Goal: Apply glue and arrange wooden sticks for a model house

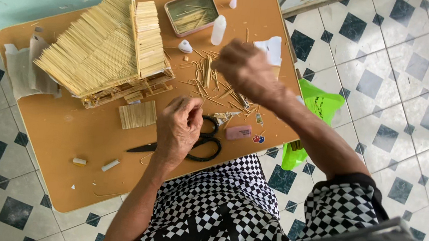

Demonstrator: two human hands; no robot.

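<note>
Two hands work among thin wooden sticks on a low brown worktop.

The left hand (pixel 178 125) rests near the worktop's front edge, its grip pinched shut on a thin stick (pixel 199 103), lying partly over black scissors (pixel 191 143). The right hand (pixel 245 71) hovers blurred above the scattered sticks (pixel 209 78) at mid-worktop; whether its grip is closed cannot be told. A stick-built model house (pixel 106 47) stands toward the far left corner.

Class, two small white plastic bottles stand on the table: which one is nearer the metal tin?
The taller white bottle, right beside the rectangular metal tin; the tiny one stands farther back.
</note>
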